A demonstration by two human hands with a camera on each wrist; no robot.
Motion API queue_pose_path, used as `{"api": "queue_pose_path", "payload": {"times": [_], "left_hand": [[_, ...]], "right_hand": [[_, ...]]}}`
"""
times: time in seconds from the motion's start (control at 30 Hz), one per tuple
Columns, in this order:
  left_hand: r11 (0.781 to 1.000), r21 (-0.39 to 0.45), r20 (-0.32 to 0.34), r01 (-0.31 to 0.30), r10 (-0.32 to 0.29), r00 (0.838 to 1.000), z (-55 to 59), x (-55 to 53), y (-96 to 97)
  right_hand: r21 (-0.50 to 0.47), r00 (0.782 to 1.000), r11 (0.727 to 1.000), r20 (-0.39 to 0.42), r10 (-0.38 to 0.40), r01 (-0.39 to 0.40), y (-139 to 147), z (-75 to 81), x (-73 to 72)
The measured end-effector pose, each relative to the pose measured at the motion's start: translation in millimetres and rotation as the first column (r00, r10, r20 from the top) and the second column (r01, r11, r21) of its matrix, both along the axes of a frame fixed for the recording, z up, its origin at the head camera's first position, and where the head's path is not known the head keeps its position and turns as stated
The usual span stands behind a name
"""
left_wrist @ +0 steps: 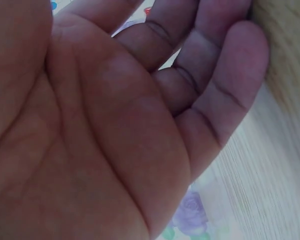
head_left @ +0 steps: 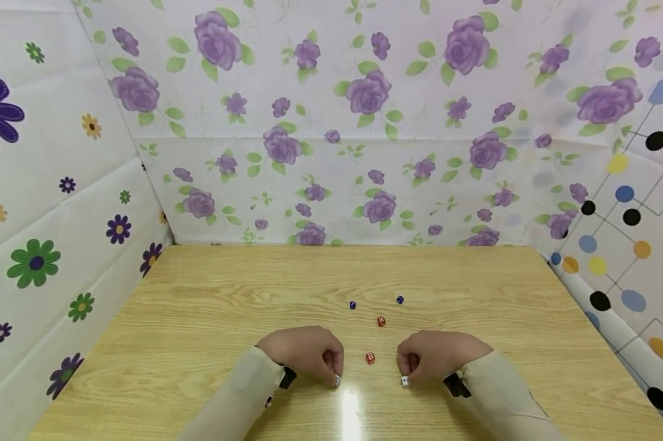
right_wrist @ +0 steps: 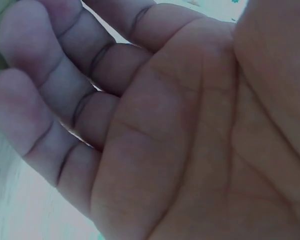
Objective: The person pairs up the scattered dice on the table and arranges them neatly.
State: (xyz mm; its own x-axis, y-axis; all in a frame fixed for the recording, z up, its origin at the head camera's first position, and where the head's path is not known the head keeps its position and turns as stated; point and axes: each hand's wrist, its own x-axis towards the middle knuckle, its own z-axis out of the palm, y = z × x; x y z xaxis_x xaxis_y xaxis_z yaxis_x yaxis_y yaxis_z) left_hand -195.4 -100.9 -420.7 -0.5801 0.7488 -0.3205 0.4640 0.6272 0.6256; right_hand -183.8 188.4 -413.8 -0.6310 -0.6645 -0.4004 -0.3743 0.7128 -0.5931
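In the head view my left hand (head_left: 307, 353) pinches a white die (head_left: 337, 380) at the tabletop, between thumb and fingers. Opposite it, my right hand (head_left: 439, 355) pinches another white die (head_left: 405, 381) the same way. Between the two hands lies a red die (head_left: 370, 358), touched by neither. A second red die (head_left: 381, 321) sits a little farther back. The left wrist view shows the left palm (left_wrist: 115, 130) with curled fingers; the right wrist view shows the right palm (right_wrist: 155, 135) likewise. Neither wrist view shows the white dice.
Behind the red dice, two blue dice lie on the wooden table (head_left: 243, 282): one blue die (head_left: 353, 305) to the left, another blue die (head_left: 400, 299) to the right. Patterned cloth walls, floral at the back (head_left: 331, 159), border the table on three sides.
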Motion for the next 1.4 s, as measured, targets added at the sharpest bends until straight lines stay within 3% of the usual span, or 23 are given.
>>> {"api": "queue_pose_path", "payload": {"times": [0.2, 0.47, 0.6, 0.73, 0.9, 0.97, 1.2, 1.4], "left_hand": [[0.999, -0.019, -0.036, 0.031, -0.031, 0.999, 1.6, 6.2, 7.9], [0.999, -0.04, -0.048, 0.017, -0.019, 0.999, 5.6, 16.2, 16.0], [0.999, -0.026, -0.094, 0.034, -0.036, 0.995, 11.8, 16.7, 16.4], [0.998, -0.011, -0.174, 0.054, -0.055, 0.983, 18.6, 17.6, 17.5], [0.998, -0.036, -0.218, 0.043, -0.05, 0.975, 19.9, 20.8, 17.8], [0.998, -0.046, -0.22, 0.042, -0.051, 0.974, 16.8, 21.1, 17.9], [0.998, -0.024, -0.125, 0.058, -0.06, 0.99, 12.1, 16.5, 18.7], [0.998, -0.043, -0.111, 0.037, -0.041, 0.993, 6.8, 17.7, 20.0]], "right_hand": [[-0.007, 0.999, 0.999, -0.026, 0.032, -0.032, -7, -2.1, 3.1], [-0.015, 0.999, 0.999, -0.023, 0.034, -0.034, -10, 1.6, 7.3], [-0.016, 0.998, 1.0, -0.065, 0.007, -0.008, -7, 5.8, 6.9], [-0.041, 0.991, 0.998, -0.128, 0.048, -0.054, -9, 6.7, 7.3], [-0.016, 0.973, 0.997, -0.219, 0.076, -0.082, -11, 9.1, 9.6], [0.004, 0.976, 0.998, -0.206, 0.069, -0.07, -11, 10.4, 11.6], [0.048, 0.987, 0.998, -0.157, 0.045, -0.038, -15, 13.5, 15.0], [0.055, 0.993, 0.998, -0.113, 0.03, -0.023, -18, 12.2, 15.8]]}}
